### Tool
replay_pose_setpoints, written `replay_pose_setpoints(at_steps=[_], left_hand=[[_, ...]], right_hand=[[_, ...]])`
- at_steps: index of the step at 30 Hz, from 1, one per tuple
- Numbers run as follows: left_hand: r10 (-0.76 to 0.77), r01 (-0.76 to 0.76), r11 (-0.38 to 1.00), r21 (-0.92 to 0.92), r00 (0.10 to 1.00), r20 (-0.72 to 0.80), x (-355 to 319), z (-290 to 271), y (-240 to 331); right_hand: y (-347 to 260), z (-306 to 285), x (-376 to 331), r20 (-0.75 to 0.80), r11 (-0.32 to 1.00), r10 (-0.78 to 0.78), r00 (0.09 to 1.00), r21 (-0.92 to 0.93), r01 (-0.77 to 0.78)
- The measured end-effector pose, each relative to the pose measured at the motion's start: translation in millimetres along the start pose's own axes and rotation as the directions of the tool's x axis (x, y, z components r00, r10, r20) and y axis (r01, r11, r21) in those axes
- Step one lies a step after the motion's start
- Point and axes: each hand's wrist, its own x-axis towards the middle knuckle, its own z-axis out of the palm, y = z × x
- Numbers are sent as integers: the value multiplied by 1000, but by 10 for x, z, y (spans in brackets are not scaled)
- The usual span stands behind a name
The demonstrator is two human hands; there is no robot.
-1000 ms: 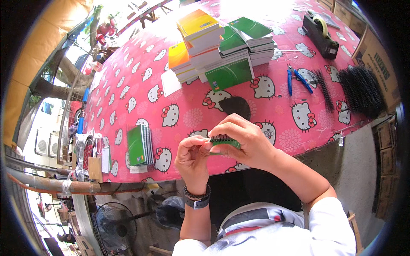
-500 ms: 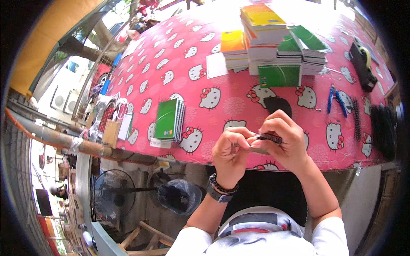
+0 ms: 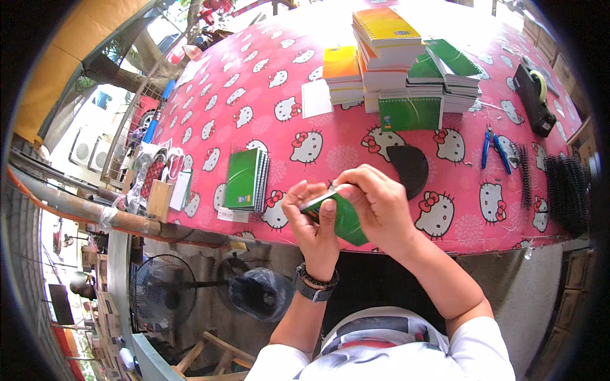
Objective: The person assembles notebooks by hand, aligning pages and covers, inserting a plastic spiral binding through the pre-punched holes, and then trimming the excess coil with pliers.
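Green notebook [image 3: 349, 221] over the tabletop's [image 3: 337, 155] near edge: your left hand [image 3: 315, 230] cradles it, your right hand [image 3: 376, 204] pinches its top edge. Steady with the left, pinch lightly, avoid creasing.

Between the hands, the green notebook [image 3: 349, 222] shows only in part: the fingers of the left hand [image 3: 316, 236] and right hand [image 3: 381, 206] cover the rest. Beyond them, glare washes out the far edge of the table [image 3: 346, 155]. To their right, black coils [image 3: 567, 193] merge too densely to count. Nearer the body, the lower edge crops the white shirt [image 3: 387, 355] and a wooden frame [image 3: 219, 360]. Left of the hands, print on a label [image 3: 232, 216] is illegibly small.
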Motion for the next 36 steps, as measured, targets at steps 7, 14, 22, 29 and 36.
replay_pose_setpoints(at_steps=[7,14,22,29,36], left_hand=[[-220,200,969,-147,966,-139,67,-189,-84],[221,-145,626,766,975,3,1430,-989,-73],[-202,-40,211,977,976,84,1852,-1571,-711],[-473,-17,120,993,878,72,1739,-1482,-564],[1,-51,107,993,999,51,1591,-1252,-443]], right_hand=[[4,316,-5,-16,998,48,999,46,-47],[282,-306,16,63,881,149,987,-462,-104],[691,-846,-387,31,550,435,900,-801,-238],[899,-1307,-153,36,755,53,998,-655,-17],[1543,-1409,587,52,471,-193,980,-871,139]])
